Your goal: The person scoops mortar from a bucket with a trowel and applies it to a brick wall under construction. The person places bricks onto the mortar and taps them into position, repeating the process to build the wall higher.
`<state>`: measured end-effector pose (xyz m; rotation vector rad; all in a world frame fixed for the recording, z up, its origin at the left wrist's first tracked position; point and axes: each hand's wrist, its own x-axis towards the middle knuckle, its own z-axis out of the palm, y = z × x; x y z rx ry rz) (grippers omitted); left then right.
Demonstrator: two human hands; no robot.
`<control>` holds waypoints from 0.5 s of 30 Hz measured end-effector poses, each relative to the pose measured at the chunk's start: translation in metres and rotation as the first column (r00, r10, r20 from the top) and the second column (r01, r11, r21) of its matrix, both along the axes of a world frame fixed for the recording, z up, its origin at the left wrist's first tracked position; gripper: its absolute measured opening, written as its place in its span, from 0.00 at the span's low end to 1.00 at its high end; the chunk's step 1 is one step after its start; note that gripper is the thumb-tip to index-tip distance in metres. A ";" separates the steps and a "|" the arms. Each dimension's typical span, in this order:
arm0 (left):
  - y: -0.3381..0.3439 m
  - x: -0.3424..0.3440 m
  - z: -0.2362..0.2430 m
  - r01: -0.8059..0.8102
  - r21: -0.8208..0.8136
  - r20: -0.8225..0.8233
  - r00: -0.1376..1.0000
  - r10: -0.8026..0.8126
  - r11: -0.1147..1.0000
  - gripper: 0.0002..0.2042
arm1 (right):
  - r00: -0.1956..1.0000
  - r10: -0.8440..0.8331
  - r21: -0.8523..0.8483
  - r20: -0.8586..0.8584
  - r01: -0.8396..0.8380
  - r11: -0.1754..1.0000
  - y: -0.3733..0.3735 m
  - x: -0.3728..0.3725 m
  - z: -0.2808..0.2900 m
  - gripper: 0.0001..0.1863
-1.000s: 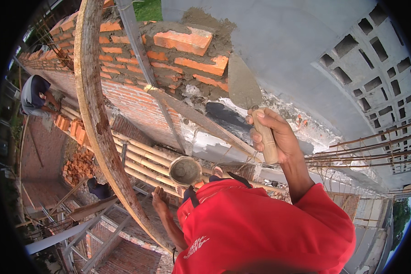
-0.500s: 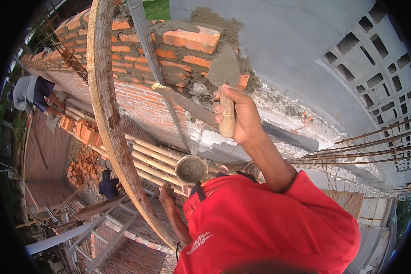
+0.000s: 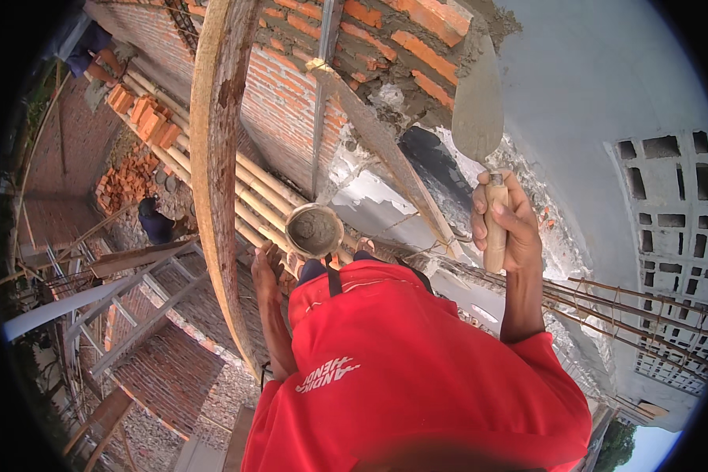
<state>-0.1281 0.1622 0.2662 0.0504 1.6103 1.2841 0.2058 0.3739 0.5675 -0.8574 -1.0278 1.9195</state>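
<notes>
My right hand [image 3: 521, 236] is wrapped round the wooden handle of a trowel [image 3: 477, 110]. The trowel's grey, mortar-smeared blade points up and away, beside the end of a partly built brick wall [image 3: 421, 55] with wet mortar in its joints. Low on the left, my left hand [image 3: 266, 271] has its fingers stretched out, with nothing seen in it. Just past that hand, a round bucket [image 3: 314, 230] holds grey mortar and stands on bamboo poles [image 3: 248, 197], close to my feet.
A curved wooden pole [image 3: 212, 157] crosses upright on my left. A wooden plank [image 3: 393, 161] slants beside a metal upright [image 3: 322, 102]. Stacked bricks [image 3: 145, 114] lie along the bamboo. Two people work lower left, near a ladder [image 3: 138, 307]. Rebar [image 3: 629, 315] juts out at right.
My view has shifted, bringing the bucket and bamboo more to the middle. My right hand has moved right with the trowel, and the blade is now farther from the brick faces.
</notes>
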 end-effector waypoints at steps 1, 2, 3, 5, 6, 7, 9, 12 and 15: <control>-0.002 0.003 -0.001 -0.012 0.026 -0.006 1.000 0.012 1.000 0.37 | 0.999 0.033 -0.013 0.011 -0.033 0.999 -0.008 0.001 -0.008 0.25; -0.004 0.004 -0.001 -0.037 0.022 0.001 0.999 0.037 0.999 0.37 | 0.996 0.040 -0.029 0.075 -0.038 0.999 -0.017 -0.002 -0.021 0.24; -0.009 0.009 0.000 -0.072 0.062 0.010 0.997 0.072 0.995 0.37 | 0.986 0.072 -0.064 0.151 -0.063 0.996 -0.027 -0.006 -0.038 0.24; -0.017 0.015 0.003 -0.173 0.077 0.105 0.981 0.165 0.982 0.34 | 0.943 0.131 -0.114 0.305 -0.101 0.988 -0.045 -0.014 -0.079 0.24; -0.023 0.018 0.005 -0.214 0.074 0.178 0.964 0.198 0.974 0.33 | 0.926 0.155 -0.147 0.343 -0.111 0.983 -0.055 -0.022 -0.105 0.23; -0.029 0.021 0.006 -0.240 0.094 0.240 0.947 0.212 0.966 0.33 | 0.898 0.200 -0.198 0.391 -0.131 0.971 -0.065 -0.027 -0.131 0.21; -0.043 0.032 0.004 -0.381 0.047 0.370 0.865 0.338 0.924 0.32 | 0.649 0.285 -0.117 0.705 -0.290 0.950 -0.074 -0.045 -0.194 0.21; -0.066 0.038 -0.020 -0.534 -0.027 0.489 0.730 0.477 0.845 0.30 | 0.362 0.154 0.025 0.919 -0.443 0.896 -0.086 -0.074 -0.292 0.25; -0.097 0.044 -0.060 -0.592 -0.130 0.530 0.636 0.561 0.795 0.29 | 0.243 0.195 -0.068 0.950 -0.448 0.892 -0.092 -0.086 -0.378 0.24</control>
